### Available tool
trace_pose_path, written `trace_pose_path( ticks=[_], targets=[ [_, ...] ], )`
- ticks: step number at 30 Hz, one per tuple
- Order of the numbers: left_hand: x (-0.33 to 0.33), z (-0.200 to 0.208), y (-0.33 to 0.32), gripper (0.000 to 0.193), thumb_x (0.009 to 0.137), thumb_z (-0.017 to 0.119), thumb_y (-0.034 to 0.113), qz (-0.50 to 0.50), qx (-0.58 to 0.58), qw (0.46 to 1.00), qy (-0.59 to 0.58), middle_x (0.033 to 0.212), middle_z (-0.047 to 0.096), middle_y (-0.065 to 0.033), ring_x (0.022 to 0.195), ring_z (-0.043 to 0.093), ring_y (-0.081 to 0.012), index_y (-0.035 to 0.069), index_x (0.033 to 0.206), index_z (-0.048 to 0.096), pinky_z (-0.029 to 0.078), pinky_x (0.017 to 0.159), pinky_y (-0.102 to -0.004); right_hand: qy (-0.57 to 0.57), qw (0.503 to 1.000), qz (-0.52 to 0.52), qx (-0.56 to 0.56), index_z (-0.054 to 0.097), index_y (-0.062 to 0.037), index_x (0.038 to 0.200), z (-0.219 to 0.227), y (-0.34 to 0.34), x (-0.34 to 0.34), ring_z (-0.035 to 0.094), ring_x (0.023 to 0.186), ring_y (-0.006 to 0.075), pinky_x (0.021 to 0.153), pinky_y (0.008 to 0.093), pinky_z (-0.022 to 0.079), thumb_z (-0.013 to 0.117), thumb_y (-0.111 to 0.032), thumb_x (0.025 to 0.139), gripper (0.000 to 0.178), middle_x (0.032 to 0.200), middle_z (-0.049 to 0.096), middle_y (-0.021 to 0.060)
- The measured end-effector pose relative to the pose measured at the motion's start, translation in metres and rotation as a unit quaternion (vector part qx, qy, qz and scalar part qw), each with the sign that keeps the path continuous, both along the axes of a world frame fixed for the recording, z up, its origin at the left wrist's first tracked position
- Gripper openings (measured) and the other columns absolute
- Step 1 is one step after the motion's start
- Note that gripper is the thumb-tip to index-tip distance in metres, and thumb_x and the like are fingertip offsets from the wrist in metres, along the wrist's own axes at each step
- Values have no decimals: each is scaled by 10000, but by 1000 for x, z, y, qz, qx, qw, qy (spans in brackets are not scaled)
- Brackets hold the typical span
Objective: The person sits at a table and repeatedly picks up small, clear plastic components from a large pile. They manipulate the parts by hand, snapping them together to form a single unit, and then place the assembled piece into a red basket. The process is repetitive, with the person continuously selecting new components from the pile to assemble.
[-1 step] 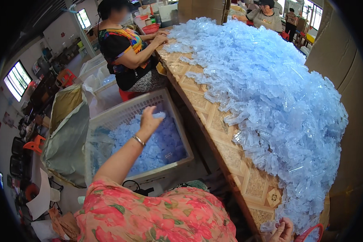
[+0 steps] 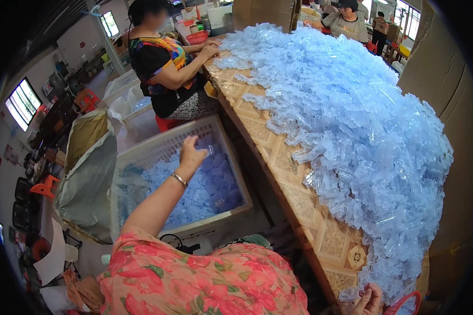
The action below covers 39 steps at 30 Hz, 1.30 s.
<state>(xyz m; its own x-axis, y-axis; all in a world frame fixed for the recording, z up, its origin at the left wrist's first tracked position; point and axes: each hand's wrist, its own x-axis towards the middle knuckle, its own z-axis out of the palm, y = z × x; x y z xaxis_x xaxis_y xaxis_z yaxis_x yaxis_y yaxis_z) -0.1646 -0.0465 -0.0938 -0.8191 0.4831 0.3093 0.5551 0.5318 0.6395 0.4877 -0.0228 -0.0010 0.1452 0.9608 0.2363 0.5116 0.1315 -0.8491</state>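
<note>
Two hands: the left hand (image 2: pixel 192 154) above the crate (image 2: pixel 165 140), grip apparently spread; the right hand (image 2: pixel 369 300) by a clear piece (image 2: pixel 348 295) near the worktop's (image 2: pixel 326 247) near edge, pinch unclear; nudging the heap (image 2: pixel 347 115) could spill it over the left edge

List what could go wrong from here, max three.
1. Spill: the pile of clear plastic pieces is heaped steeply on the table, so some might slide toward the bare edge.
2. Missed drop: the left hand is raised over the crate; a piece released off-line could fall in the gap beside the table.
3. Snag: the wrist's bracelet might catch on the crate.
</note>
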Motion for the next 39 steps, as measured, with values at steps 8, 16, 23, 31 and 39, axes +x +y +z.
trace_pose_path(
  ticks=[8, 16, 23, 31, 39],
  targets=[
    [-30, 161, 165, 483, 801, 619, 95, -260, -36, 922, 286, 1489, 390, -315, 1298, 492, -439, -69, 1254, 579, 408, 1094, -429, -36, 997, -26, 70, 694, 46, 1061, 7, -5, -9, 673, 836, 184, 757, 302, 547, 615, -56, 976, 154, 967, 730, 128],
    [-27, 276, 273, 304, 814, 673, 156, -141, -89, 930, 329, 1352, 589, -226, 1209, 601, -343, -16, 1061, 719, 456, 1060, -410, -28, 995, -58, 82, 696, 57, 1058, -1, -20, -4, 674, 838, 191, 736, 307, 548, 615, -48, 966, 161, 971, 728, 135],
    [183, 151, 206, 342, 780, 710, 59, -486, 254, 758, 353, 1359, 603, -146, 1192, 598, -337, 70, 1119, 668, 491, 1002, -428, -112, 978, -25, 173, 697, 48, 1062, 11, -25, -12, 670, 871, 224, 769, 336, 548, 635, -34, 956, 147, 1030, 712, 153],
    [288, 55, 133, 448, 836, 692, 105, -700, 121, 676, 194, 1430, 524, -144, 1229, 542, -372, 69, 1269, 582, 439, 1050, -465, 203, 897, 392, 26, 616, 44, 1243, 150, 3, -122, 670, 1010, 212, 860, 303, 545, 577, -30, 987, 269, 1174, 678, 139],
    [295, 49, 137, 643, 810, 747, 207, -718, 112, 639, 252, 1544, 399, -139, 1338, 445, -355, 94, 1387, 486, 337, 1094, -501, 210, 797, 567, 2, 605, 32, 1263, 195, 12, -164, 653, 1015, 160, 843, 265, 525, 472, 49, 959, 332, 1158, 673, 114]
  ],
)
